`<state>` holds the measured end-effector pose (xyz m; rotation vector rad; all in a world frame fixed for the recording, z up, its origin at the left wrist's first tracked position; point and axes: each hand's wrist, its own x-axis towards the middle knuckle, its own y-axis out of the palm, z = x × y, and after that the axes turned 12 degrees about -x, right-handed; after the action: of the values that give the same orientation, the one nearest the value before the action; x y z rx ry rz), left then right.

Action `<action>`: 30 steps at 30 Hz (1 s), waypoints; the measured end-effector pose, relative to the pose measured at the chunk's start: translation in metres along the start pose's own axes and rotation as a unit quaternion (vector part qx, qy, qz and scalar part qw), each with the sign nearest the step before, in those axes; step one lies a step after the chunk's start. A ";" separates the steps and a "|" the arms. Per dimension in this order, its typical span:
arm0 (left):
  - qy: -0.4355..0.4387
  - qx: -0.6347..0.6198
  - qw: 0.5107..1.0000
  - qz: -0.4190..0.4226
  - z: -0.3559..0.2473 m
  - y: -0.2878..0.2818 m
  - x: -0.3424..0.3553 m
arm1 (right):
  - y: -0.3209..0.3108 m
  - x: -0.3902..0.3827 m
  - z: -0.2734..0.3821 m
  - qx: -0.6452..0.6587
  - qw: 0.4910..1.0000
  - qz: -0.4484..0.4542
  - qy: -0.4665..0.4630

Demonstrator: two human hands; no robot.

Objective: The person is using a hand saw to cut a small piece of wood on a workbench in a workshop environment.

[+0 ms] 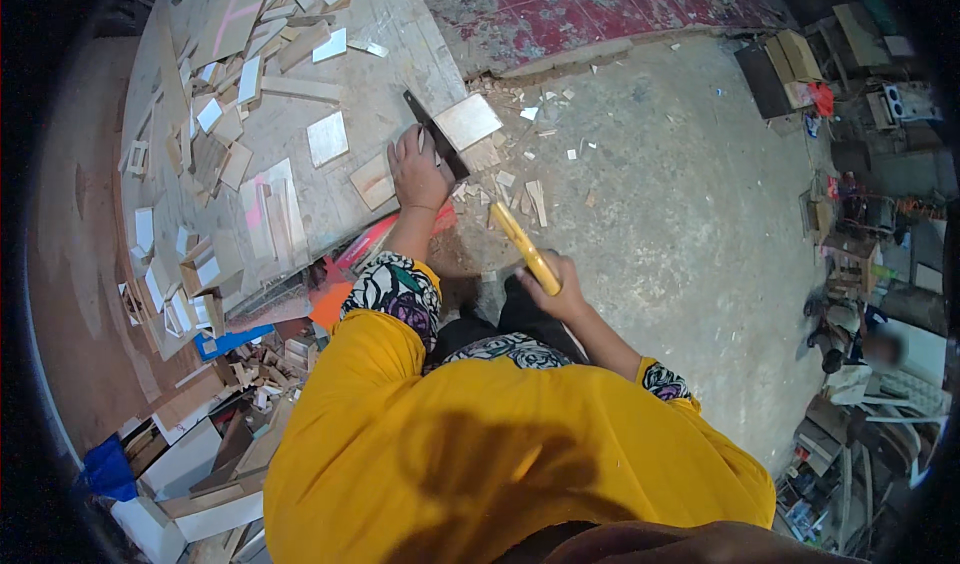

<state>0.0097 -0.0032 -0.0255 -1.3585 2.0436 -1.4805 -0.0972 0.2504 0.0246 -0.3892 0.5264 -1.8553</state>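
My left hand (420, 169) is at the right edge of the work table, its fingers closed down on a long dark flat strip (430, 124). The strip lies slantwise across light wooden board pieces. A pale panel (470, 121) extends out past the strip beyond the table's edge, and a piece of plywood (374, 181) lies left of the wrist. My right hand (558, 286) is in front of my body, away from the table, wrapped round a yellow bar-shaped tool (522, 244). This tool points up and left toward the strip; its exact kind is unclear.
Many wood offcuts (250, 74) cover the left of the work table (380, 74). A small white panel (327, 139) lies nearer my left hand. Scraps (535, 202) litter the concrete floor. Discarded boards (200, 454) are heaped at lower left. A person (850, 329) is at far right, amid clutter.
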 end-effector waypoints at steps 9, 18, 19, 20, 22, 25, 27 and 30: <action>-0.025 -0.007 1.000 0.003 -0.006 -0.003 -0.002 | -0.043 0.007 0.013 0.053 0.998 0.002 0.046; -0.037 -0.024 0.999 -0.023 -0.005 -0.001 -0.002 | -0.120 0.001 0.016 0.085 0.993 -0.024 0.074; -0.027 -0.033 0.999 -0.010 -0.009 -0.005 0.002 | -0.126 0.001 0.014 0.086 0.993 -0.035 0.075; -0.017 -0.042 0.999 0.004 -0.012 -0.007 0.006 | -0.131 0.000 0.015 0.100 0.991 -0.039 0.081; 0.008 -0.058 0.998 0.017 -0.021 -0.003 0.015 | -0.138 0.001 0.011 0.103 0.990 -0.039 0.093; 0.023 -0.073 0.996 0.043 -0.037 0.000 0.026 | -0.143 0.003 0.015 0.112 0.987 -0.047 0.109; 0.014 -0.074 0.996 0.057 -0.040 0.002 0.032 | -0.146 0.006 0.024 0.090 0.990 -0.039 0.100; 0.031 -0.082 0.995 0.054 -0.040 0.006 0.039 | -0.146 0.010 0.031 0.050 0.993 -0.036 0.096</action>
<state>-0.0410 -0.0109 -0.0018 -1.2506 2.2844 -1.3516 -0.2011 0.2781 0.1291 -0.1659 0.5513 -1.9926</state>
